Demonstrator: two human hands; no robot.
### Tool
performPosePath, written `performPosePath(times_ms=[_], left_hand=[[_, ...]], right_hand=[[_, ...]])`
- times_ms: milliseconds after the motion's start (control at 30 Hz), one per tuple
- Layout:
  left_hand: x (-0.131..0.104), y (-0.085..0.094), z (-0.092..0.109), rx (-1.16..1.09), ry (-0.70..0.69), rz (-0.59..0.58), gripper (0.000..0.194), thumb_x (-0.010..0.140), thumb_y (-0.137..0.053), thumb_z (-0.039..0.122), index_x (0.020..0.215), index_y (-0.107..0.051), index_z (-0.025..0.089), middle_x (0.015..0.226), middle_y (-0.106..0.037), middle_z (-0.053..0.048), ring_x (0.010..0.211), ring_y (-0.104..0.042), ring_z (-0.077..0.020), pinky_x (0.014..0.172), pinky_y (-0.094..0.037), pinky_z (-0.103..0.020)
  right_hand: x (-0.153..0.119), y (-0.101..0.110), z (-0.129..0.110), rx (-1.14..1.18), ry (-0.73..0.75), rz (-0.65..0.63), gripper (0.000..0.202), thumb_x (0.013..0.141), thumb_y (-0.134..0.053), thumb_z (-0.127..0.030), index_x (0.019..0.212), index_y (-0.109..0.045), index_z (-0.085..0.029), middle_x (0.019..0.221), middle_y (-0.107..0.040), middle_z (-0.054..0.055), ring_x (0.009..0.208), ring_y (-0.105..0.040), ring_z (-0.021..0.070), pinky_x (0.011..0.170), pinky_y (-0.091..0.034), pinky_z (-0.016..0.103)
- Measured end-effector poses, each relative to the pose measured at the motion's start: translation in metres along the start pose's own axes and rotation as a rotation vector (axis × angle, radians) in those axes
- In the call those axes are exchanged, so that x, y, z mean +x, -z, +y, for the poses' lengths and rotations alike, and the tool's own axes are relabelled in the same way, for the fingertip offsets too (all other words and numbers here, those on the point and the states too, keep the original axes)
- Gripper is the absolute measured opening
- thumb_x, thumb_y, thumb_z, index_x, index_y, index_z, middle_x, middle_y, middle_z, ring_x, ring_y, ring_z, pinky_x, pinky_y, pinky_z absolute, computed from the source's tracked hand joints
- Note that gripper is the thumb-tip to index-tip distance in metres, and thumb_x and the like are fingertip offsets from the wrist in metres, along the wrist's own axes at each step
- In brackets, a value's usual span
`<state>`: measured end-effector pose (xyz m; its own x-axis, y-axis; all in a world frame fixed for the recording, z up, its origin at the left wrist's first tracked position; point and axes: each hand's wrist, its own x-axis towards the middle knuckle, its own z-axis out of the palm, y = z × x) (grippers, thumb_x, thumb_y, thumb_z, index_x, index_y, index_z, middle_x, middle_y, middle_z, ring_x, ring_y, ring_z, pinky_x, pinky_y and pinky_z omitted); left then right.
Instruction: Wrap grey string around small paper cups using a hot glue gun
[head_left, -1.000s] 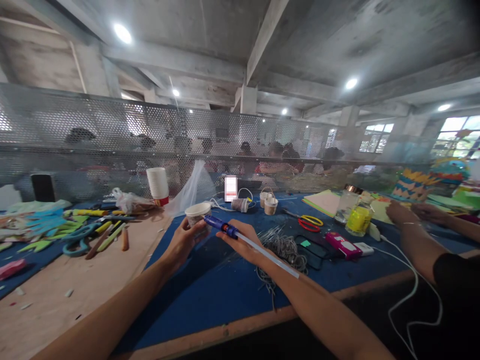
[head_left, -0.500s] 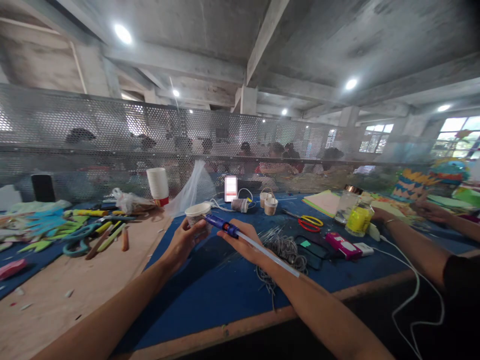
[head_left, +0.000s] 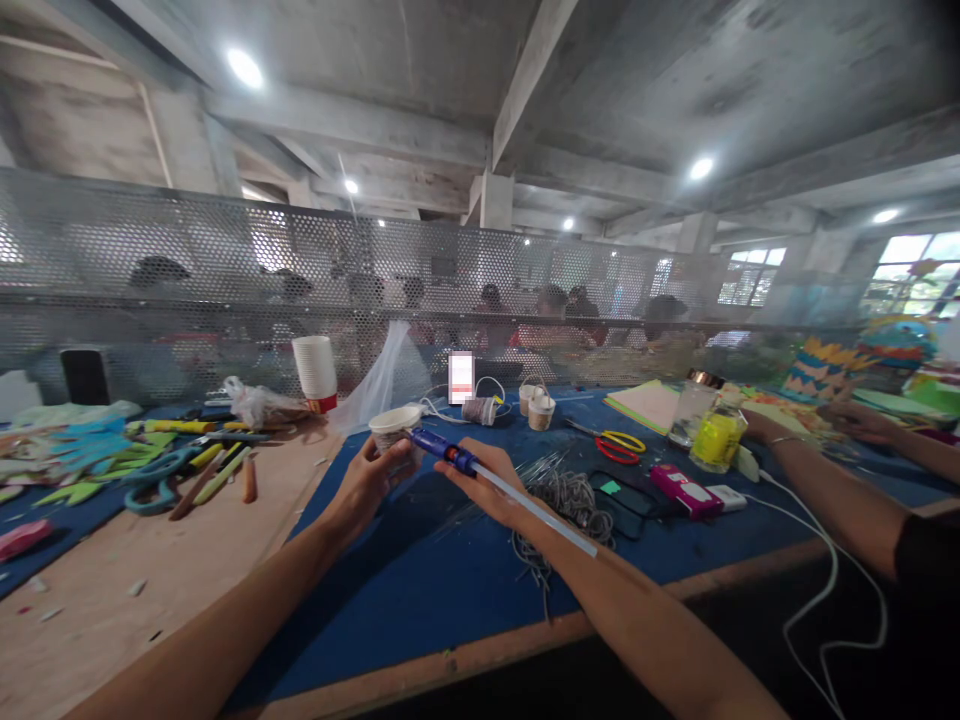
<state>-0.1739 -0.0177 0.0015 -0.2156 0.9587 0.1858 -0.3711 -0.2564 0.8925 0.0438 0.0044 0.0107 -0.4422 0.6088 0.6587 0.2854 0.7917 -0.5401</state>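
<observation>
My left hand (head_left: 367, 483) is closed around a small white paper cup (head_left: 395, 422), raised over the blue mat (head_left: 360, 610). A blue glue gun (head_left: 442, 450) is gripped in my right hand (head_left: 487, 480), its tip at the cup's right side. From the gun's rear a long translucent glue stick (head_left: 540, 512) runs back over my right forearm. A tangle of grey cord (head_left: 574, 503) lies just right of my right hand.
Two small cups (head_left: 540, 411), a cord-wrapped cup (head_left: 478, 410) and red-yellow scissors (head_left: 621, 446) sit behind. Stacked cups (head_left: 315, 370) and blue-handled scissors (head_left: 152, 482) are left. At right are a magenta box (head_left: 686, 490), a yellow bottle (head_left: 718, 440) and another person's arms.
</observation>
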Motion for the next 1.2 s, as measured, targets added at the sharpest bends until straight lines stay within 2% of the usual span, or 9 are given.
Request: performPosePath(times_ms=[333,600,867,1200], left_hand=[[-0.0001,0.0003,0.0003,-0.003,0.008,0.006,0.062,0.061,-0.097,0.035,0.116,-0.072,0.019,0.112,-0.078,-0.009,0.096,-0.076,-0.0254,0.087,-0.062,-0.039],[0.0016,0.0019,-0.0005,-0.015,0.021,0.006,0.059,0.062,-0.097,0.034,0.113,-0.073,0.018,0.111,-0.078,-0.01,0.095,-0.076,-0.026,0.086,-0.062,-0.039],[-0.0011,0.0005,0.0016,-0.022,0.019,-0.01,0.06,0.063,-0.096,0.032,0.117,-0.072,0.018,0.119,-0.078,-0.011,0.102,-0.076,-0.0279,0.088,-0.063,-0.04],[-0.0011,0.0,0.0028,-0.021,0.019,-0.029,0.058,0.066,-0.095,0.036,0.116,-0.072,0.019,0.113,-0.078,-0.01,0.099,-0.076,-0.0262,0.089,-0.062,-0.039]], right_hand=[[-0.0002,0.0008,0.0002,-0.013,-0.018,-0.012,0.041,0.098,-0.061,-0.058,0.08,-0.059,-0.021,0.073,-0.059,0.0,0.068,-0.053,0.0163,0.061,-0.039,0.027],[-0.0006,-0.0006,0.001,0.017,-0.021,0.022,0.041,0.097,-0.063,-0.055,0.075,-0.053,-0.021,0.071,-0.055,-0.002,0.065,-0.049,0.0131,0.059,-0.036,0.025],[0.0004,0.0009,0.0019,0.009,-0.035,0.027,0.04,0.097,-0.063,-0.055,0.077,-0.055,-0.022,0.07,-0.056,-0.001,0.067,-0.051,0.0153,0.06,-0.038,0.026],[-0.0007,-0.0009,0.0061,0.022,-0.022,0.025,0.038,0.096,-0.065,-0.053,0.078,-0.057,-0.021,0.072,-0.058,-0.002,0.067,-0.051,0.0136,0.061,-0.04,0.024]])
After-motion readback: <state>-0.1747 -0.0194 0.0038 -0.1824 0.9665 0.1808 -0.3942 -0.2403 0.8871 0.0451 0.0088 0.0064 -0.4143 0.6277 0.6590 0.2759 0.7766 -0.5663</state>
